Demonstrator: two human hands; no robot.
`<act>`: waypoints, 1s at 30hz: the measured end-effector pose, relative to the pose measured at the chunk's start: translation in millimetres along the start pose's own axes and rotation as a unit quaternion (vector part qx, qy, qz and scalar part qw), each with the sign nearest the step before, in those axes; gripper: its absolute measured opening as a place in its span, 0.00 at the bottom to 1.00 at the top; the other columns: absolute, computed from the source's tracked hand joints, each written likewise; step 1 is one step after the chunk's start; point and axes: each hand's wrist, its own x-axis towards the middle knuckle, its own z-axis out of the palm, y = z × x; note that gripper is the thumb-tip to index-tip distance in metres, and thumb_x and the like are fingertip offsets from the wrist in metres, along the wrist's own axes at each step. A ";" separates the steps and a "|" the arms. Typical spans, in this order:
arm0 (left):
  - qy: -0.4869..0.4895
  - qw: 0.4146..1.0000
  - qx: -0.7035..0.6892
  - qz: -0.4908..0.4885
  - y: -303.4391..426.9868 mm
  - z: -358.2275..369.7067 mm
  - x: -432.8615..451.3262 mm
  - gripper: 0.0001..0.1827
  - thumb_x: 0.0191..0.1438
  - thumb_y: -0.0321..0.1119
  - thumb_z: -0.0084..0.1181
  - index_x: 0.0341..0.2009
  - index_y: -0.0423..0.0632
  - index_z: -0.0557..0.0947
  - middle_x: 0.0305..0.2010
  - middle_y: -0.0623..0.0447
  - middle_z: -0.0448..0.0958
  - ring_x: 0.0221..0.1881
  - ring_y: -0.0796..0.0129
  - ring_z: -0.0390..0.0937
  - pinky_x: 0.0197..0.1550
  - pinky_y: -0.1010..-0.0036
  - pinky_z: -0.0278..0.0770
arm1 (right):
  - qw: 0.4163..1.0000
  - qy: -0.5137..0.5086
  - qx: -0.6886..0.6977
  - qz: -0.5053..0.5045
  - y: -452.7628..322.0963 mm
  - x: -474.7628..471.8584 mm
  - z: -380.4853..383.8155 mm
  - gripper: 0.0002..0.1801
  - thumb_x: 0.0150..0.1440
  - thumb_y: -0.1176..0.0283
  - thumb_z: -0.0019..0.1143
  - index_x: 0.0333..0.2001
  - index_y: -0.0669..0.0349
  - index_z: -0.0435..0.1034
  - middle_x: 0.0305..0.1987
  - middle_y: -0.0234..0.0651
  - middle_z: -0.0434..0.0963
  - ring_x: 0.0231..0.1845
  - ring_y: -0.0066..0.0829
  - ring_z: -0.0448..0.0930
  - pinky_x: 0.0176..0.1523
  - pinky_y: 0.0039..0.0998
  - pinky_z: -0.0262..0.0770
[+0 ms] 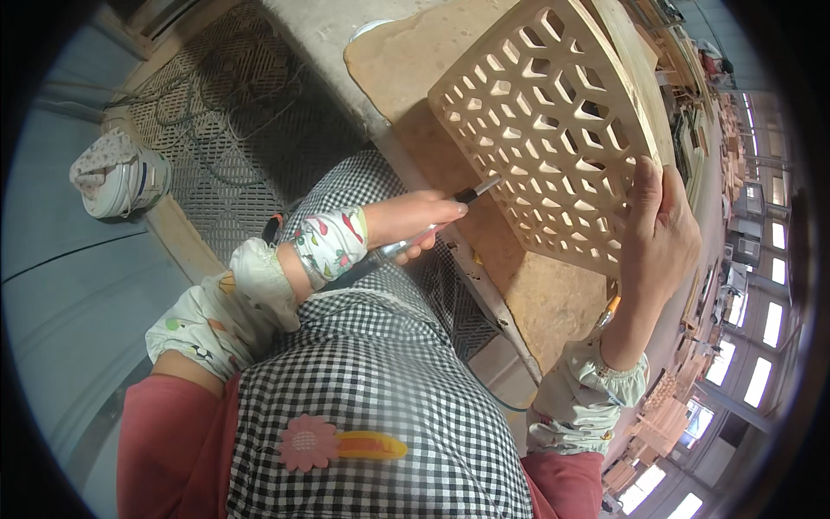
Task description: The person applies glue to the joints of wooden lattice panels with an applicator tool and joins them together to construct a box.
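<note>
My left hand point(415, 220) is closed around a slim hand tool point(465, 195) with a black collar, a pinkish grip and a narrow pale tip. The tip is at the lower left edge of a wooden lattice panel point(541, 123); whether it touches cannot be told. The panel stands tilted and is pierced with many angular openings. My right hand point(661, 233) grips its right edge, thumb on the near side and fingers behind, partly hidden. Beneath the panel is a worn brown board point(382, 58) on the work surface.
A white bucket point(152, 178) with a stained cover stands at the left. Hoses or cables point(194, 123) lie on the slatted floor mat point(259, 65). An orange-handled brush point(610, 310) is near my right wrist. Stacked wood point(664, 422) lies farther off, and a person point(713, 65) is in the distance.
</note>
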 end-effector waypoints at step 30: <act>0.290 0.852 0.382 0.208 -3.0 0.6 -37.0 0.24 0.68 0.48 0.56 0.54 0.38 0.74 0.32 0.39 0.86 0.33 0.40 0.86 0.38 0.48 0.84 | 0.823 -0.486 0.272 0.114 -6.5 39.5 -58.5 0.37 0.56 0.58 0.80 0.59 0.76 0.75 0.46 0.38 0.85 0.42 0.25 0.80 0.45 0.27 0.76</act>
